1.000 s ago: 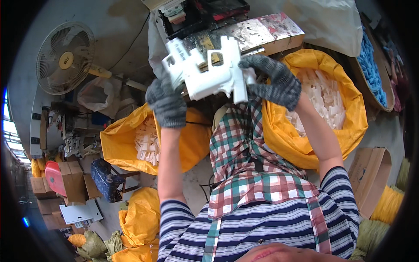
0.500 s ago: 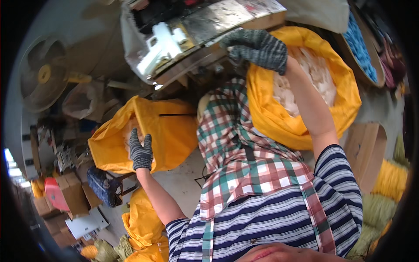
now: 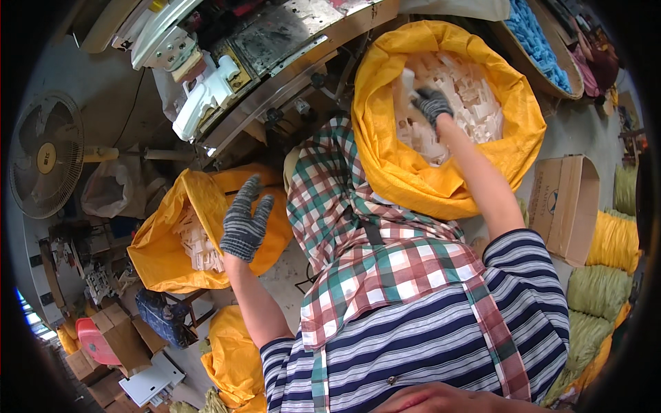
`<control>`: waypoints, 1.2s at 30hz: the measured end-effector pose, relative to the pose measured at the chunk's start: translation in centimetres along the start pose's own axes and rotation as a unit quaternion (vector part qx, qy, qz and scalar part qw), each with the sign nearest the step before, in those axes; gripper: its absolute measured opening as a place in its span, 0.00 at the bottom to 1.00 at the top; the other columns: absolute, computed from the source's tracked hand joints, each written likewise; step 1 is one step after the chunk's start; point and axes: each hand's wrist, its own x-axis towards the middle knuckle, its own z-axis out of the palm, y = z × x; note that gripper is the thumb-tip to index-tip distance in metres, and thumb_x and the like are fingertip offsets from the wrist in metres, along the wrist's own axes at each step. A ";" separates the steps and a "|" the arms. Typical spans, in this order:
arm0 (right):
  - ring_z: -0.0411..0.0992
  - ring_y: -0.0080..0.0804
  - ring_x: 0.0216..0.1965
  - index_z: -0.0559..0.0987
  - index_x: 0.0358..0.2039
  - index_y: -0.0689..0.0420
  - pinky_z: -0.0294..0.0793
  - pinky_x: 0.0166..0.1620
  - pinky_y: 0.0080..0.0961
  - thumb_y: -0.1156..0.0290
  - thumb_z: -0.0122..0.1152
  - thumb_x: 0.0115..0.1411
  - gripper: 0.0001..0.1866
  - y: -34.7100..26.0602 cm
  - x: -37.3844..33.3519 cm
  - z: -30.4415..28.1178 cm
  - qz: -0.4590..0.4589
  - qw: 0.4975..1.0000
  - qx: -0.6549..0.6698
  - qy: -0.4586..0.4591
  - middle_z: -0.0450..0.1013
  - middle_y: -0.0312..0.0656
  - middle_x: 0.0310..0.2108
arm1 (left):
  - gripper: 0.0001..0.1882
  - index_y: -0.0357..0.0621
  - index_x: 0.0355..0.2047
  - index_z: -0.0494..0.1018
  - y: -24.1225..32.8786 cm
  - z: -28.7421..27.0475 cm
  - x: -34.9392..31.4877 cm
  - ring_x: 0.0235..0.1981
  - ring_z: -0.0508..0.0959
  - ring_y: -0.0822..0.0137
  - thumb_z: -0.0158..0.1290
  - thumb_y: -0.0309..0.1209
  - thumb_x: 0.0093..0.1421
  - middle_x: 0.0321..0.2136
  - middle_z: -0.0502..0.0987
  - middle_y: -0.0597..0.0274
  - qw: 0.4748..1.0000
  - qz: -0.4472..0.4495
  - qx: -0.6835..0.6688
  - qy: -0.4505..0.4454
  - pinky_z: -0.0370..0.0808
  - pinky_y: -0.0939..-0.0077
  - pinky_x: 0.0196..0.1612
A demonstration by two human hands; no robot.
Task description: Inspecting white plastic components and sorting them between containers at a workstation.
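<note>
My right hand [image 3: 432,104], in a grey knitted glove, is down inside the right-hand yellow bag [image 3: 375,155]. Its fingers are closed at the end of a white plastic piece [image 3: 407,80], partly blurred. Many similar pale pieces [image 3: 475,103] fill that bag. My left hand [image 3: 244,220], gloved the same way, is held up with its fingers apart and nothing in it. It hovers in front of the left yellow bag [image 3: 162,265], which holds more white pieces [image 3: 196,241].
Ahead stands a metal work table [image 3: 289,45], with a white moulded part [image 3: 205,100] at its left corner. A fan [image 3: 47,158] is at far left. A cardboard box [image 3: 564,206] stands at right, near bundled olive and yellow sacks [image 3: 592,289]. Blue pieces [image 3: 540,45] fill a container beyond.
My right hand has gone from the table edge down into the right bag. My left hand has risen and moved right, away from the left bag's opening. The view has shifted.
</note>
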 end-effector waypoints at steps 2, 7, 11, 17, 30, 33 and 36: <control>0.72 0.43 0.38 0.76 0.39 0.59 0.69 0.43 0.33 0.64 0.55 0.51 0.16 -4.5 -1.5 -5.4 -0.164 0.975 -0.142 0.039 0.73 0.48 0.37 | 0.25 0.44 0.54 0.63 1.6 0.9 0.1 0.45 0.72 0.63 0.53 0.29 0.56 0.44 0.73 0.54 0.999 0.041 -0.031 0.010 0.66 0.72 0.51; 0.73 0.42 0.36 0.76 0.38 0.57 0.72 0.40 0.33 0.72 0.52 0.50 0.14 -15.6 -9.4 -10.7 -0.434 0.850 -0.234 -0.185 0.74 0.45 0.35 | 0.26 0.41 0.53 0.63 6.5 4.5 1.6 0.46 0.71 0.63 0.55 0.29 0.54 0.43 0.72 0.53 0.951 0.210 -0.206 0.094 0.64 0.71 0.53; 0.70 0.38 0.44 0.74 0.43 0.57 0.68 0.50 0.29 0.77 0.54 0.52 0.16 -18.5 -11.9 -7.7 -0.597 0.794 -0.074 -0.083 0.72 0.46 0.41 | 0.19 0.36 0.44 0.68 7.4 4.6 2.1 0.38 0.73 0.74 0.57 0.29 0.52 0.36 0.74 0.62 0.889 0.065 -0.453 -0.027 0.71 0.77 0.42; 0.64 0.40 0.52 0.71 0.45 0.57 0.64 0.54 0.32 0.73 0.65 0.46 0.23 -21.3 -14.4 -7.5 -0.580 0.813 -0.008 -0.054 0.67 0.47 0.48 | 0.20 0.39 0.44 0.66 5.8 3.3 2.6 0.42 0.74 0.59 0.54 0.37 0.55 0.40 0.73 0.55 0.629 -0.019 -0.772 0.092 0.73 0.65 0.44; 0.72 0.39 0.39 0.71 0.42 0.58 0.70 0.44 0.28 0.66 0.69 0.43 0.25 -21.3 -11.2 -6.5 -0.559 0.805 0.084 -0.180 0.72 0.46 0.38 | 0.31 0.43 0.55 0.59 4.4 -9.9 10.7 0.52 0.64 0.51 0.51 0.45 0.54 0.49 0.65 0.45 0.952 0.033 0.243 0.185 0.60 0.59 0.54; 0.71 0.40 0.41 0.71 0.44 0.56 0.70 0.45 0.28 0.67 0.68 0.43 0.26 -21.9 -11.4 -5.9 -0.536 0.820 0.121 -0.158 0.72 0.46 0.39 | 0.31 0.48 0.55 0.60 7.2 -10.6 10.4 0.49 0.66 0.50 0.50 0.47 0.53 0.46 0.67 0.48 0.912 0.032 0.375 0.165 0.61 0.57 0.52; 0.70 0.39 0.44 0.70 0.48 0.55 0.70 0.48 0.29 0.68 0.68 0.43 0.29 -24.0 -10.4 -5.5 -0.565 0.807 0.111 -0.131 0.71 0.45 0.43 | 0.31 0.48 0.53 0.62 4.7 -8.9 8.5 0.43 0.68 0.52 0.55 0.39 0.48 0.43 0.68 0.51 0.847 0.114 0.424 0.299 0.63 0.60 0.49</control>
